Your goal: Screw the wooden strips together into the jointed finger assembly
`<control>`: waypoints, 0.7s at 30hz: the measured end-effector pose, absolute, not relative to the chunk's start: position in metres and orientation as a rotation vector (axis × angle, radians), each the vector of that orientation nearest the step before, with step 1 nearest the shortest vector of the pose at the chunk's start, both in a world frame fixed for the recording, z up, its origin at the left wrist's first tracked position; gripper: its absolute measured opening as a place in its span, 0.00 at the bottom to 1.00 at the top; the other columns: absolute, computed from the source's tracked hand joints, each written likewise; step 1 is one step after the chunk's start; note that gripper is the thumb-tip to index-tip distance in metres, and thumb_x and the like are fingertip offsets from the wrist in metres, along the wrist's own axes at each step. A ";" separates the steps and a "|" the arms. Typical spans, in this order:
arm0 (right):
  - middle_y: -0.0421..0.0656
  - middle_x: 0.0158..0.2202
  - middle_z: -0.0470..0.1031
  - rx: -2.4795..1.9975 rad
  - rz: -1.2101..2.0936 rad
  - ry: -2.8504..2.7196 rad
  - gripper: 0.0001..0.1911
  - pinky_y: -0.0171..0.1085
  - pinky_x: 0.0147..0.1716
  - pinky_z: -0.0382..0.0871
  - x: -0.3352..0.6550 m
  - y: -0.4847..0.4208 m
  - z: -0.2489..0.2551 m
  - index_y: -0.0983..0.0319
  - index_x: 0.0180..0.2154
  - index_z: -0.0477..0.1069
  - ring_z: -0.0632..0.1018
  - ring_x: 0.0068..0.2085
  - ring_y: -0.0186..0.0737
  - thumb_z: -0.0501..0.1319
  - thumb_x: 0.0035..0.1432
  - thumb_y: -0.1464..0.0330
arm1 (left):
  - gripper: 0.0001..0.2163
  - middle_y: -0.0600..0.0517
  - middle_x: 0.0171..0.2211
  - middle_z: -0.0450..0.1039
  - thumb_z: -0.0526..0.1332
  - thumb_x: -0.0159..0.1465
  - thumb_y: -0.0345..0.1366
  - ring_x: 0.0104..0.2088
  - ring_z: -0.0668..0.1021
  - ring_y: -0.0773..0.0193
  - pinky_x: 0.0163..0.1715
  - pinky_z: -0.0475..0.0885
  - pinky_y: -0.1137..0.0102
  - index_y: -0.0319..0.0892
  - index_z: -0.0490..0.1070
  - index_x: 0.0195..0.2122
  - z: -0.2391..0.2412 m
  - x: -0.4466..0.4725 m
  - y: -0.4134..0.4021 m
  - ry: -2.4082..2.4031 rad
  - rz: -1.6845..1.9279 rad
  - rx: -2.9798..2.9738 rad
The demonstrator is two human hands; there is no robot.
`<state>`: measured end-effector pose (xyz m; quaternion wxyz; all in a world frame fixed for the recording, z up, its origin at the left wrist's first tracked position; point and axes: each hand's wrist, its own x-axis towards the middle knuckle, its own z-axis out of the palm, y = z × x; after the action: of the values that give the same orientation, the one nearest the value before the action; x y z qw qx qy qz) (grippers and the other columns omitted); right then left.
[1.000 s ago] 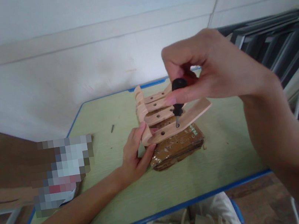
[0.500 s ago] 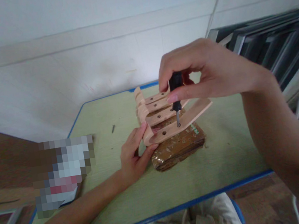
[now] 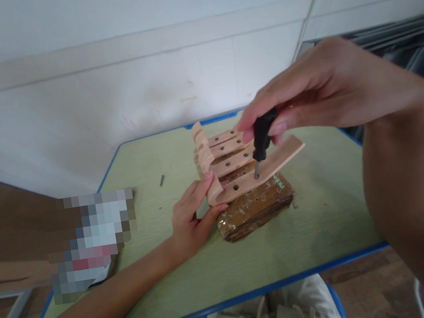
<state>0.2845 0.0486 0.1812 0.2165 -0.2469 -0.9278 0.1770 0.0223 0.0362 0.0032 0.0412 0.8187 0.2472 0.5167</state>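
Four wooden hooks (image 3: 237, 160): side by side on the table, curled ends to the left, pale and smooth-looking, with dark round holes or screws along their flat parts.
Nearest hook (image 3: 246, 182): it lay across the cardboard block, its straight end rising to the right; its left hole looked open, while the screwdriver stood at the right one.
Screwdriver (image 3: 262, 140): its handle, nearly upright half a second earlier, now leaned over to the right, the tip at the same hole. That suggested a pause to re-grip between turns, with work continuing on this one spot. Whether the tip sat in a screw head was too small to tell.
Right hand (image 3: 341, 92): shifted to the right, its fingers straighter than before, yet closed on the black handle between thumb and fingertips.
Left hand (image 3: 190, 215): half curled, pinching the curled end of the nearest hook as it had earlier, likely steadying it.
Cardboard block (image 3: 256, 205): brown, taped and pitted, beneath the nearest hook.
Table (image 3: 325, 222): pale green with a blue edge; a small dark screw (image 3: 162, 180) lay left of the hooks, well apart from them.
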 end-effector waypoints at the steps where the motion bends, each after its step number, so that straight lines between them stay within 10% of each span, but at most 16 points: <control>1: 0.39 0.37 0.80 -0.681 0.473 -2.544 0.12 0.25 0.31 0.70 0.284 0.050 0.179 0.61 0.44 0.77 0.79 0.36 0.31 0.59 0.60 0.67 | 0.30 0.47 0.47 0.76 0.66 0.60 0.37 0.41 0.79 0.60 0.41 0.76 0.69 0.47 0.59 0.63 0.003 0.022 0.036 0.760 1.581 2.508; 21: 0.32 0.17 0.47 -0.536 0.177 -2.386 0.25 0.35 0.22 0.45 0.263 0.058 0.167 0.64 0.17 0.50 0.50 0.22 0.25 0.66 0.52 0.67 | 0.29 0.50 0.41 0.75 0.65 0.61 0.37 0.37 0.77 0.64 0.36 0.75 0.72 0.47 0.58 0.63 0.000 0.023 0.037 0.761 1.585 2.531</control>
<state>0.2629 0.0576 0.1670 0.3379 -0.2058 -0.9159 0.0677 0.0226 0.0369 -0.0004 0.0300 0.8209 0.2468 0.5141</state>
